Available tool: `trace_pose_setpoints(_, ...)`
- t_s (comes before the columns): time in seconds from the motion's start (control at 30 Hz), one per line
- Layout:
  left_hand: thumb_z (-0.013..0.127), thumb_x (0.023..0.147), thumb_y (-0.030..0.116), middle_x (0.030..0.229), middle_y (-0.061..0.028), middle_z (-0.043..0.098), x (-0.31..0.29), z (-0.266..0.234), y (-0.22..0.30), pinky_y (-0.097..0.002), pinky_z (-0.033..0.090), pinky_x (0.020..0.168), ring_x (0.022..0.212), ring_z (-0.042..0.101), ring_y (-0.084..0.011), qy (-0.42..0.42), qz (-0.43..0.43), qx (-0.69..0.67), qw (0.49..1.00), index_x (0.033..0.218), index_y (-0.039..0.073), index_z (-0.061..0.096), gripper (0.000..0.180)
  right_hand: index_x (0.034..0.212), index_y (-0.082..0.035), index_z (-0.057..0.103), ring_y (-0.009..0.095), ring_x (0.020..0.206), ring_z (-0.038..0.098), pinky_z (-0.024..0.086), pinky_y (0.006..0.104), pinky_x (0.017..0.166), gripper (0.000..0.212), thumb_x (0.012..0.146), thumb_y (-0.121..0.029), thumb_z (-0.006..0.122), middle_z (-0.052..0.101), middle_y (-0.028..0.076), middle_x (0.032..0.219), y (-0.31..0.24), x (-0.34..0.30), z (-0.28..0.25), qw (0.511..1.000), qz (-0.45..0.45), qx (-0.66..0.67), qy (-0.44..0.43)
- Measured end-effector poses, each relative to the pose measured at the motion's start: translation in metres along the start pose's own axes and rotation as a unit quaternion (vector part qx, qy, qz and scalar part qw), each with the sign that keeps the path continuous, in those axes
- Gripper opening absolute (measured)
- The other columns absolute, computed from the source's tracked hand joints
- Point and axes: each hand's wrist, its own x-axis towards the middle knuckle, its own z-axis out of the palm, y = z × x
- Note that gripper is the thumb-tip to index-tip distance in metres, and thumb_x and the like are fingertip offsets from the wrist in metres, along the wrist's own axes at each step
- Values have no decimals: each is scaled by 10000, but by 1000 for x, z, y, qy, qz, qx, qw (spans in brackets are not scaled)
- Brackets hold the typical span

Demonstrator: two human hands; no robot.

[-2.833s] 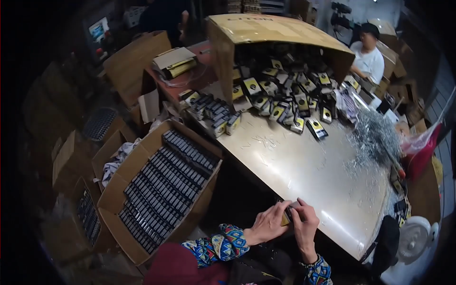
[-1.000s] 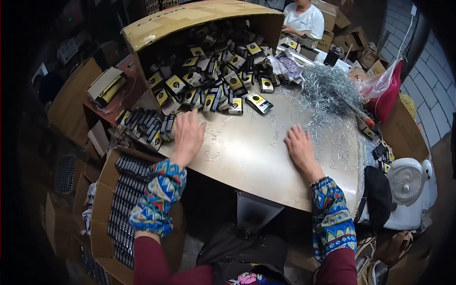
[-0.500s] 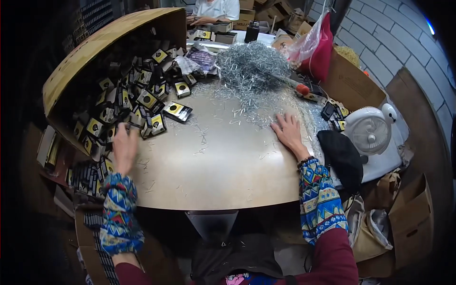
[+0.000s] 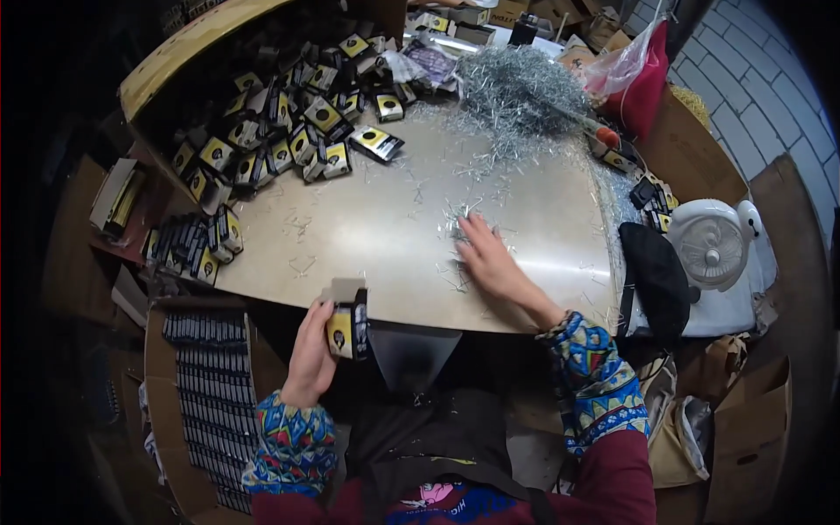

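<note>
My left hand (image 4: pixel 312 353) grips a small black, yellow and white cardboard box (image 4: pixel 348 325) just in front of the table's near edge. The box stands upright, with its top flap up. On the metal-looking tabletop (image 4: pixel 367 245), my right hand (image 4: pixel 492 262) lies with fingers stretched out. Its fingertips touch a little cluster of thin silvery pins (image 4: pixel 455 214); nothing is visibly gripped. Farther back rises a large heap of the same pins (image 4: pixel 525 96). At the left, many similar boxes (image 4: pixel 297 144) spill from a big tipped carton (image 4: pixel 210 44).
Lower left, an open carton (image 4: pixel 157 385) holds rows of packed boxes. A white fan (image 4: pixel 709 245) and a black cloth item (image 4: pixel 652 284) stand at the right. Behind them are a red bag (image 4: pixel 643 96) and a cardboard sheet (image 4: pixel 709 157). Loose pins lie scattered over the tabletop.
My left hand has come from the box pile to the near edge, now holding a box. My right hand has moved left and nearer, beside a small cluster of pins. The view has shifted.
</note>
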Motion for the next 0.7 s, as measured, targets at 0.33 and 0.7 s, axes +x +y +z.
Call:
trace_pose_setpoints(0.33,501,937,140,949,-10,571,-67,-74,-134,-237,466,685,855,554,-95,70,-148,244,956,1157,76,526,230,1346,77,426,401,1373,342,282,477,1134,506,977,-259,508,402,257,1441,-45,-13,38,976,-125,-169,59)
trace_pose_setpoints(0.7,524,888,89,953,10,565,-80,-32,-162,-189,402,622,813,497,-46,70,-162,-22,984,1054,70,563,172,1339,83,431,418,1351,375,301,466,1122,447,934,-64,547,444,276,1393,-126,-108,37,991,-134,1,-23)
